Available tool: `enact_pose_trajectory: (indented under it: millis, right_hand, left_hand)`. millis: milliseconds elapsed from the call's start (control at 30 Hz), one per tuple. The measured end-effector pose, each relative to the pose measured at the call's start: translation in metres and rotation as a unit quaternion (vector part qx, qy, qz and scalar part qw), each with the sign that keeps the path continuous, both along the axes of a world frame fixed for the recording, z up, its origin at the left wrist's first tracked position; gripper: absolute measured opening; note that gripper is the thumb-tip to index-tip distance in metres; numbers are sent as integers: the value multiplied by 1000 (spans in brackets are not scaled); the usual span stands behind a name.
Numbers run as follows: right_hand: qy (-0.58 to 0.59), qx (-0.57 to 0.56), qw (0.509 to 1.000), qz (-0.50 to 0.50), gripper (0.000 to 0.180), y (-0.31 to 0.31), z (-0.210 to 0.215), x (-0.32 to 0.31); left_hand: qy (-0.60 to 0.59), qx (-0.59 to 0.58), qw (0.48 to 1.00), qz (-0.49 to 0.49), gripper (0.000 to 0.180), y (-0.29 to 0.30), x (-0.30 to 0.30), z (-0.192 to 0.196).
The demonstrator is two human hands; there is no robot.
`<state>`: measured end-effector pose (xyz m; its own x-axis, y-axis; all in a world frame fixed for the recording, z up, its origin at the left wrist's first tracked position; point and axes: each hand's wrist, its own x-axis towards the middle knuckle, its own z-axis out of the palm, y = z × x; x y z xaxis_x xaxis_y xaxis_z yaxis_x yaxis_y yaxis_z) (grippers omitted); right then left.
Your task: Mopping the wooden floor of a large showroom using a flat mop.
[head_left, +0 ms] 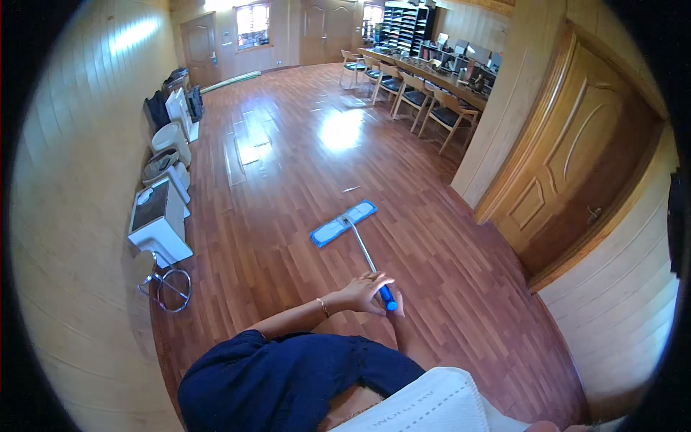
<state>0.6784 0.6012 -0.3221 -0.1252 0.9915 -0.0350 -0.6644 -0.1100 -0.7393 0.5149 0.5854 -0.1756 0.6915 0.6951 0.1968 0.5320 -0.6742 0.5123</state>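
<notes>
Along the left side, a round-topped chrome stool (145, 266) and a boxy white unit (173, 236) with a dark top crowd the glossy wood-plank floor (248, 241). Mid-floor, a flat mop (332, 230) rests its rectangular blue-fringed pad on the planks; the left hand (358, 294) has fingers wrapped about its blue grip (389, 297), while the right hand (400, 306) is partly hidden behind, finger state undeterminable. Rightward, dark-seated wooden chairs (448, 117) line a cluttered desk (432, 71), its far contents indistinct, before a moulded wooden door (554, 173).

Your left forearm (291, 317) points toward two o'clock, left hand (362, 294) curled. Your right forearm (412, 345) points toward eleven, right hand (399, 304) partly hidden.
</notes>
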Motion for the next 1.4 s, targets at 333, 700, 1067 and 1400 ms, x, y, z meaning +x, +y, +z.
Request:
enact_pose_trajectory:
  millis: [333, 700, 1067, 1400]
  right_hand:
    - [-459, 177, 860, -134, 29, -144, 149, 3]
    - [-471, 130, 798, -352, 21, -268, 268, -57]
    - [-554, 194, 697, -411, 18, -314, 303, -96]
    - [-595, 286, 646, -384, 16, -308, 329, -103]
  left_hand:
    - [110, -146, 983, -19, 108, 39, -36, -83]
    - [10, -143, 870, -472, 29, -22, 45, -60]
    - [-28, -131, 760, -636, 29, -152, 49, -66]
    - [-71, -208, 889, -401, 12, -38, -13, -62]
